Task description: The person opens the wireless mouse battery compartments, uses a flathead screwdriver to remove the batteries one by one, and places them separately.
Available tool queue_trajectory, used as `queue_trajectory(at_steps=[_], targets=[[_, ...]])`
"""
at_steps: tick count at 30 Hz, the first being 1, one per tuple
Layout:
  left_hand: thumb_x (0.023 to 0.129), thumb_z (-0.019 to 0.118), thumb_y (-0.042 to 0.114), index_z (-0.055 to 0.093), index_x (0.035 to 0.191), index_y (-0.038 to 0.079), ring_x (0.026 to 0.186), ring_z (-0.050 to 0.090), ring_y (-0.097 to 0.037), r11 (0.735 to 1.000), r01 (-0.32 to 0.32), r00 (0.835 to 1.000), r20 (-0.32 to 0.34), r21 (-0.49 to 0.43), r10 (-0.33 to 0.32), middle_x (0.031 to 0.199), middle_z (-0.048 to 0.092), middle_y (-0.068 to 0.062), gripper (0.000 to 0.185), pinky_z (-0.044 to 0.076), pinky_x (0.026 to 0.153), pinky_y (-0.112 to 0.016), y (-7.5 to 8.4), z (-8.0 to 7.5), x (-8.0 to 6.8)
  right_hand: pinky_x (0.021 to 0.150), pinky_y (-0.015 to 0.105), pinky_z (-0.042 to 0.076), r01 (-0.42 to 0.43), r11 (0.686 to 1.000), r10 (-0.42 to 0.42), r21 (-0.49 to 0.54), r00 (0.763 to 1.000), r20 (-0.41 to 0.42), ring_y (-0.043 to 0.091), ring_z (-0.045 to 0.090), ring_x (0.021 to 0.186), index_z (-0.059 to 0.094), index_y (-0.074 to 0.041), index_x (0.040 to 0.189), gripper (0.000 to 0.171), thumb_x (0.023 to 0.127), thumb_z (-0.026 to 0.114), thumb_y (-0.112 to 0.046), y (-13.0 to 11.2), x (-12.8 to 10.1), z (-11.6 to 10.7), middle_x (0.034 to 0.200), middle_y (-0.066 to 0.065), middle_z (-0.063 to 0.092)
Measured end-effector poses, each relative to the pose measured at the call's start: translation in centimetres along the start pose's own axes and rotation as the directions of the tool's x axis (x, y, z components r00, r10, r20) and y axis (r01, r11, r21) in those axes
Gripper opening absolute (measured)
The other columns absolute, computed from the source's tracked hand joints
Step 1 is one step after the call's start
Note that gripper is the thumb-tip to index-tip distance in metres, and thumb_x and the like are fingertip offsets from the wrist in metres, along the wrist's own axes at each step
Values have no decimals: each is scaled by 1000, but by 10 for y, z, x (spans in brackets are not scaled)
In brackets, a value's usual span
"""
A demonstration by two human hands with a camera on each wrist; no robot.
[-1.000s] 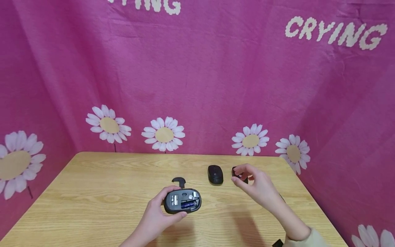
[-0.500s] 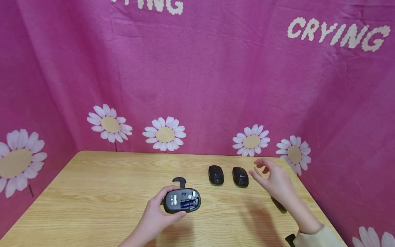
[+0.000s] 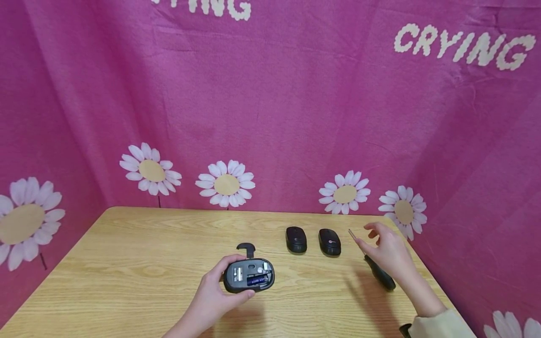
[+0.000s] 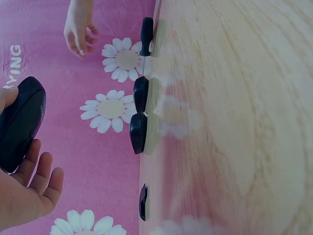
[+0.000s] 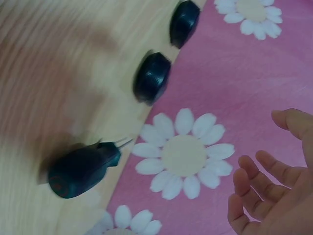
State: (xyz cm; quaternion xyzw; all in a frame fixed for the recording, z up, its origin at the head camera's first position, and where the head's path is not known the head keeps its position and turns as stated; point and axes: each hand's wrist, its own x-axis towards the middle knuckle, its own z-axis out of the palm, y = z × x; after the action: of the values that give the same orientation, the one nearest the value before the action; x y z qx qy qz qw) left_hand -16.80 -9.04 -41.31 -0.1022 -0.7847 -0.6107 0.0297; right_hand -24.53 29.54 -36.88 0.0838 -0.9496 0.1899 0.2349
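Black plastic is what I have under my left hand (image 3: 213,293): an upturned mouse (image 3: 249,275), belly up, its battery bay open with a blue cell showing. My left grip is clamped around its shell, thumb on the near edge and fingers over the far side, low on the desk (image 3: 127,263). It looks light, rigid and smooth, so I judge it could slide in the palm; the curved flanks seem the sound place to hold, away from the open bay. Just beyond the upturned mouse lies its loose cover (image 3: 246,247), thin and probably easy to bend.

Right of the upturned mouse, my right hand (image 3: 386,256) hovers with fingers apart, holding nothing, above a dark-handled screwdriver (image 3: 378,270). Farther back and to the right of the upturned mouse sit two more mice (image 3: 296,239) (image 3: 329,241), side by side, apart from each other.
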Motion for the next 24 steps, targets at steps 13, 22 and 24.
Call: queue_trajectory(at_steps=[13,22,24], targets=[[64,87,27,55,119,30,107,56,-16,1000,7,1000,-1,20,-7,116,62,5,64,48,88,-21,0,1,-1,50,36,43,-78,989,95,-124,986,139,23,57,67,59,1,108,47,77,74,-32,39,-14,18,80,11,62],[62,88,22,57,119,28,103,58,-14,1000,1,1000,-21,23,-1,113,63,8,66,49,87,-22,-2,-1,-2,55,43,46,-159,975,194,-157,953,233,28,58,73,55,1,113,52,78,72,-34,64,-20,29,86,14,61],[62,88,23,57,120,26,103,59,-14,1000,-1,1000,-18,26,1,113,63,8,66,49,86,-22,-2,-1,-2,56,45,46,-171,971,210,-164,943,258,27,58,73,55,2,113,54,78,72,-34,70,-22,32,85,13,61]])
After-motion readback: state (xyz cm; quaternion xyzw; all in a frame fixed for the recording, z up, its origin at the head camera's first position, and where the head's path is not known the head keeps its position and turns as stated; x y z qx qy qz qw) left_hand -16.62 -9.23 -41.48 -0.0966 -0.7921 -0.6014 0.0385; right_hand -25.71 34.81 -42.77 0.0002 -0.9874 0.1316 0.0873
